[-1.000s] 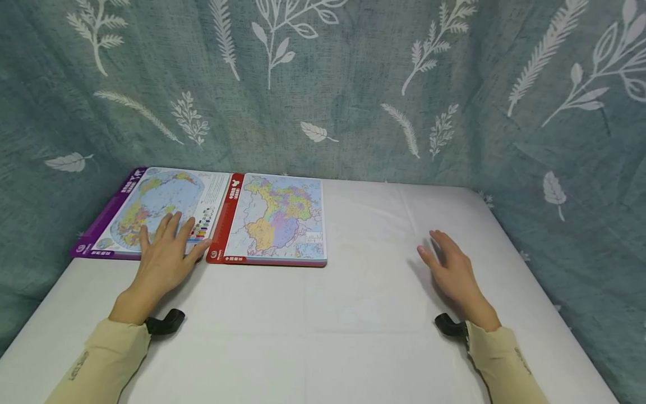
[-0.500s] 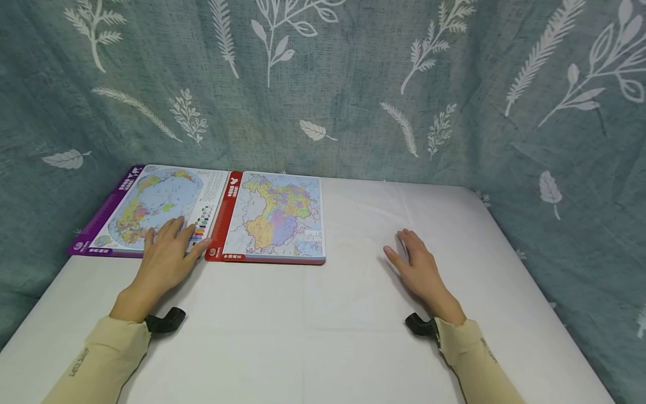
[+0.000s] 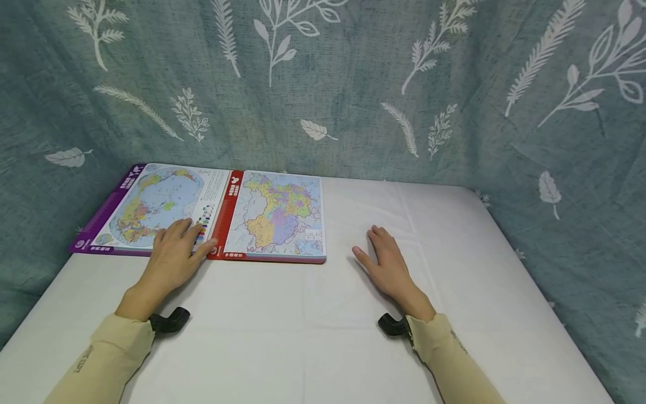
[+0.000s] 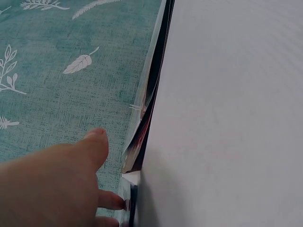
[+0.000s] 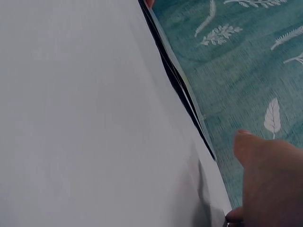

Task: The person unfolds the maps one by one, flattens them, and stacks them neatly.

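Observation:
Two flat map boards lie side by side at the back left of the table. The left one is a world map board (image 3: 101, 219) with a purple side band. To its right is a map board with a red band (image 3: 275, 216), showing coloured regions. My left hand (image 3: 174, 261) lies with spread fingers over the lower right corner of the world map, thumb reaching to the red band. Out to the right of both boards, my right hand (image 3: 388, 269) hovers close over the white cloth, fingers relaxed, holding nothing. In the left wrist view the boards (image 4: 142, 137) appear nearly edge-on.
A white cloth covers the table (image 3: 303, 348). Behind and on both sides hangs a green-blue curtain (image 3: 353, 112) with white leaf prints. Black wrist mounts (image 3: 171, 320) stick out from both beige sleeves (image 3: 449, 359).
My right hand has moved left across the table toward the boards. My left hand has shifted slightly, its fingers drawing back a little on the world map. The boards stay where they were.

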The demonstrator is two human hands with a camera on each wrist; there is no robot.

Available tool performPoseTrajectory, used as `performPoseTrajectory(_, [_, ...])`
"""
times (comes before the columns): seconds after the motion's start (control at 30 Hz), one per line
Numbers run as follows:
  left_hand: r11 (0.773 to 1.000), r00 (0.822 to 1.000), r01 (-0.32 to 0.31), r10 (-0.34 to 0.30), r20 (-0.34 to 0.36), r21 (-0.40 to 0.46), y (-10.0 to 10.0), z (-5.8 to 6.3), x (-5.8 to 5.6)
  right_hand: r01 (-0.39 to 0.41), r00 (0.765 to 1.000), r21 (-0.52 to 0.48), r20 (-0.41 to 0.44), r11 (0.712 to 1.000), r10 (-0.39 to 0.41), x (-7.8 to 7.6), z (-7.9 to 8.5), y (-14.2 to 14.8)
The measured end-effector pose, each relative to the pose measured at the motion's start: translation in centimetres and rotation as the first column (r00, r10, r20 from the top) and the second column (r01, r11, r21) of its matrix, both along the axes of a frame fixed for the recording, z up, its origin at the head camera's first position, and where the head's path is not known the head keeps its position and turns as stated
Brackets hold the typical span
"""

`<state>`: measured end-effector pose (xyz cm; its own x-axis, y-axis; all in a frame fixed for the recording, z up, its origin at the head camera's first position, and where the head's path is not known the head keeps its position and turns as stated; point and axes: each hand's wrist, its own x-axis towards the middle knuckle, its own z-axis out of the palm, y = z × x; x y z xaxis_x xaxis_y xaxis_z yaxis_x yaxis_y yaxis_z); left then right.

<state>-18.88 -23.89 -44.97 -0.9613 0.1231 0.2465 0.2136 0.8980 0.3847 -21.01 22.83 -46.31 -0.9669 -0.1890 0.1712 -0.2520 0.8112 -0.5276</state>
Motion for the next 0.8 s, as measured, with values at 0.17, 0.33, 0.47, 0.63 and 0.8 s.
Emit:
performPoseTrajectory(0.17, [1.000,1.000,0.021,-0.021,0.002,0.009,0.2,0.0,-0.1,0.015,1.000,-0.008,0.008,1.000,-0.015,0.2,0.0,-2.2])
performPoseTrajectory(0.33, [0.999,0.999,0.038,-0.038,-0.012,0.004,0.4,0.0,-0.1,0.013,1.000,-0.028,-0.014,1.000,-0.013,0.4,0.2,-4.0])
performPoseTrajectory(0.47, [0.998,0.998,0.055,-0.055,-0.039,-0.005,0.7,-0.2,-0.2,0.016,0.999,-0.037,-0.033,0.999,-0.018,0.5,0.2,-5.1])
performPoseTrajectory(0.63, [0.998,0.997,0.068,-0.068,-0.047,-0.004,1.2,-0.3,-0.1,0.030,0.999,-0.032,-0.024,0.999,-0.031,0.6,0.2,-6.2])
performPoseTrajectory(0.8, [0.998,0.997,0.065,-0.065,-0.040,-0.005,1.5,-0.3,0.0,0.028,0.999,-0.033,-0.037,0.999,-0.029,0.8,0.2,-7.2])
